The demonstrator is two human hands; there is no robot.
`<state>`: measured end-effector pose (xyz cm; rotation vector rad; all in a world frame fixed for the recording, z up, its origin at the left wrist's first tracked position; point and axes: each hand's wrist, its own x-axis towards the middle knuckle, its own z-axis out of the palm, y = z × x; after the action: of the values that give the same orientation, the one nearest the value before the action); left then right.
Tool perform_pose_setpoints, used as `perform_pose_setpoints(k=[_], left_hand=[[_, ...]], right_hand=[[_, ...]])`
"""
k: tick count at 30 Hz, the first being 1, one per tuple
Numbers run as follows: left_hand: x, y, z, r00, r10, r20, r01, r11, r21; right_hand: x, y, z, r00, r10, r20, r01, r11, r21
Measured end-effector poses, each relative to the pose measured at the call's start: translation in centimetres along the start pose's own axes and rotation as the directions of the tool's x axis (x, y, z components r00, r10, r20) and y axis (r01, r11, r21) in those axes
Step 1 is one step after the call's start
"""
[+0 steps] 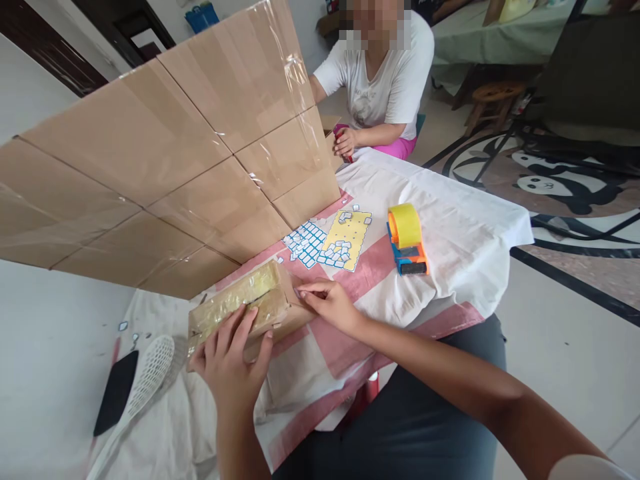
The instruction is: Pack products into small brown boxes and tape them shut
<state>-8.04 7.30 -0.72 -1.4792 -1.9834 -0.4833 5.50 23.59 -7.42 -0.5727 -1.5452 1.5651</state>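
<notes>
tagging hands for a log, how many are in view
3: left hand on the small box, right hand at its end, co-worker's hand across the table; the co-worker's other hand is hidden.

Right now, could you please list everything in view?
small box: one, brown, on tablecloth
cardboard panel: one, brown, behind box
tape dispenser: one, orange/blue, right of box
paper sheet: one, yellow, near panel
paper pieces: many, blue/white, on, beside sheet
tablecloth: one, white/pink, under box
paddle: one, white, lower left
flat object: one, black, beside paddle
other person: one, white shirt, across tablecloth
held object: one, red, person's hand
stool: one, brown, upper right
trousers: one, grey, below tablecloth
left fingers: several, bare, on box
right fingers: several, bare, at box
</notes>
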Motion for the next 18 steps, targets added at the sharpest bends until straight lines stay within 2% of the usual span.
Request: perform_pose_setpoints(k=[4,9,15,18], left_hand=[[0.2,0.2,0.3,1.0,0.001,-0.011,-0.001,1.0,0.001],[0.4,0.2,0.4,1.0,0.001,0.004,-0.001,1.0,-0.017],[0.2,0.3,0.4,1.0,-0.015,-0.012,0.015,1.0,-0.014],[0.2,0.4,0.3,1.0,-0.013,-0.01,0.013,1.0,-0.013]], right_hand=[[0.7,1.1,0.7,1.0,0.015,-0.026,-0.012,0.993,0.114],[0.6,1.9,1.3,0.993,0.118,0.007,-0.116,0.961,0.25],[0.9,1.9,0.1,0.983,0.178,-0.053,-0.163,0.964,0.212],[0.9,1.8,-0.1,0.986,0.166,-0.025,-0.156,0.961,0.23]])
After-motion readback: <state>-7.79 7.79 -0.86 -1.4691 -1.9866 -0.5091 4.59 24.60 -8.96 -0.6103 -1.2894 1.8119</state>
